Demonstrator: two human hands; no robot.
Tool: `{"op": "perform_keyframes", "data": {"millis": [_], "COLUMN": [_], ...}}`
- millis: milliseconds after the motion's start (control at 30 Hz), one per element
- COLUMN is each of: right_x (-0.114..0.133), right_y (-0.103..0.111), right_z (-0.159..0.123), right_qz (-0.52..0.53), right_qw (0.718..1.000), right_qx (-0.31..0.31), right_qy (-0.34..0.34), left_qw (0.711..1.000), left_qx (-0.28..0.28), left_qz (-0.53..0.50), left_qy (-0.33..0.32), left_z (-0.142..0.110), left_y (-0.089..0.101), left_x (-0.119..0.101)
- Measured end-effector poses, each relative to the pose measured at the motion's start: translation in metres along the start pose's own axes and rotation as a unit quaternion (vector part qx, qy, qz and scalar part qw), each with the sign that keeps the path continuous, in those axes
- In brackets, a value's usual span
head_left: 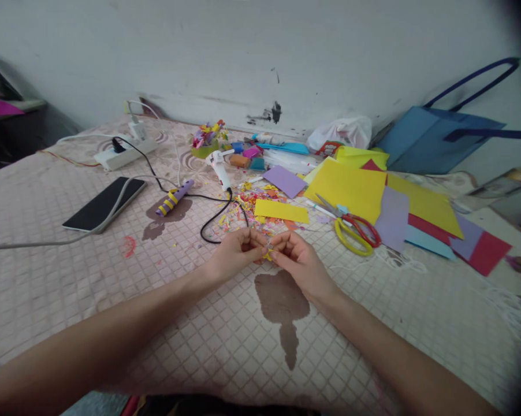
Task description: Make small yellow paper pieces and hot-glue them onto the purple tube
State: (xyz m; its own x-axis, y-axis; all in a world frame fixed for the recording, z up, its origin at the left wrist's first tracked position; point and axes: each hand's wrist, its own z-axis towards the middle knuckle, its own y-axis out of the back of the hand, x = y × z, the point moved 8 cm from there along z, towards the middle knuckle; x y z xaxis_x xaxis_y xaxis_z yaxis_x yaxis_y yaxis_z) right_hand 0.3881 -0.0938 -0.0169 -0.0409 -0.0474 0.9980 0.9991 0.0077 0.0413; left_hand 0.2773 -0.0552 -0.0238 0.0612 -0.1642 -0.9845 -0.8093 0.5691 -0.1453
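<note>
Left hand (239,254) and right hand (301,263) meet above patterned tabletop (191,346), pinching small yellow piece (268,255) between them. Just beyond: yellow paper strip (282,211) on colourful scraps (231,222). Scissors (346,218) farther right, at edge of large yellow sheet (349,188). White glue gun (219,172) behind scraps, toward left. Purple roll with yellow bands (174,199) near dark flat device (102,205), far left.

Here's yellow on the small piece (268,254), and yellow again, striping the purple rolled tube (185,188) in bands! Red for one handle, yellow for the other on the metal scissors (353,219). Confetti-like paper scraps (252,219) go off in yellow, pink and orange. White, the glue gun (220,173); pinkish-beige, the patterned table cover (191,338), all diamond lattice and brown motifs (282,297).
</note>
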Motion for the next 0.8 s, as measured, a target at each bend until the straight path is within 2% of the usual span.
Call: {"op": "perform_keyframes", "data": {"millis": [167, 400, 533, 800], "right_x": [0.004, -0.005, -0.001, 0.014], "right_y": [0.002, -0.002, -0.003, -0.001], "right_z": [-0.001, -0.001, -0.001, -0.003], "right_qz": [-0.028, 0.037, 0.021, -0.073], "right_qw": [0.999, 0.999, 1.0, 0.996], "right_qx": [-0.005, 0.013, 0.016, 0.017], "right_qy": [0.024, -0.032, -0.009, 0.049], "left_qw": [0.999, 1.0, 0.999, 0.999], "left_qx": [0.028, 0.019, 0.029, 0.039], "left_qz": [0.008, -0.006, -0.011, 0.008], "left_qy": [0.02, -0.005, -0.023, 0.014], "left_z": [-0.001, -0.002, -0.001, -0.001], "left_y": [-0.003, -0.001, -0.003, -0.004], "left_x": [-0.002, -0.005, -0.004, -0.001]}}
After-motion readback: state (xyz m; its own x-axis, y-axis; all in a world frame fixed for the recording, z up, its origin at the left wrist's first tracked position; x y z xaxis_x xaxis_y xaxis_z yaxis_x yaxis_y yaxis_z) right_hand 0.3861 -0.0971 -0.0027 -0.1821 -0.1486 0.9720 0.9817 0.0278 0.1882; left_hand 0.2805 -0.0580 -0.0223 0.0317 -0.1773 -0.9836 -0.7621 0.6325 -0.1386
